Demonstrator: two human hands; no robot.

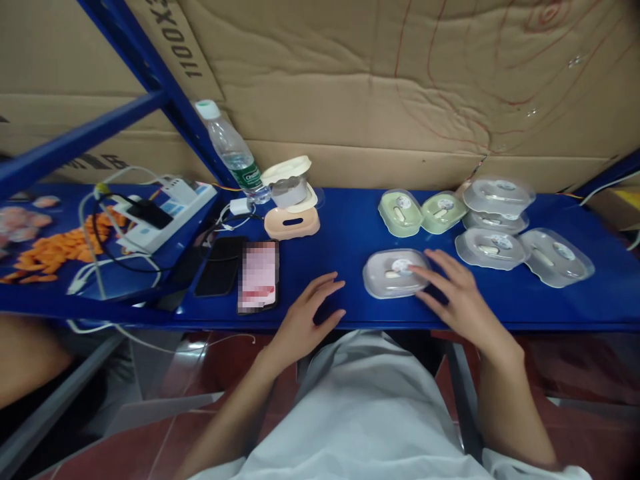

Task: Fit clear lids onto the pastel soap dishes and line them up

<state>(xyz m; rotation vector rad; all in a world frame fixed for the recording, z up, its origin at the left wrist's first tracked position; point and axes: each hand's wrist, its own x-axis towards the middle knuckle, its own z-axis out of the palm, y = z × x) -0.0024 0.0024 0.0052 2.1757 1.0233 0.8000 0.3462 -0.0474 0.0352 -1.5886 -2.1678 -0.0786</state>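
A grey-white oval plastic box (383, 283) with a clear lid and a round sticker lies on the blue table in front of me. My right hand (453, 290) is at its right side, fingers spread, with fingertips at the lid near the sticker; whether they press on it I cannot tell. My left hand (313, 317) rests at the table's front edge, fingers apart and holding nothing, to the left of the box. Behind the box sit two green lidded boxes (400, 213). Several more grey-white lidded boxes (493, 248) stand at the right, some stacked.
Left of my left hand lie a lit phone (258, 277) and a dark phone (220, 267). Behind them are a peach plastic part (291, 223), a roll of tape (290, 192) and a water bottle (233, 153). A power strip (170, 217) with cables and orange pieces (60, 250) lie farther left.
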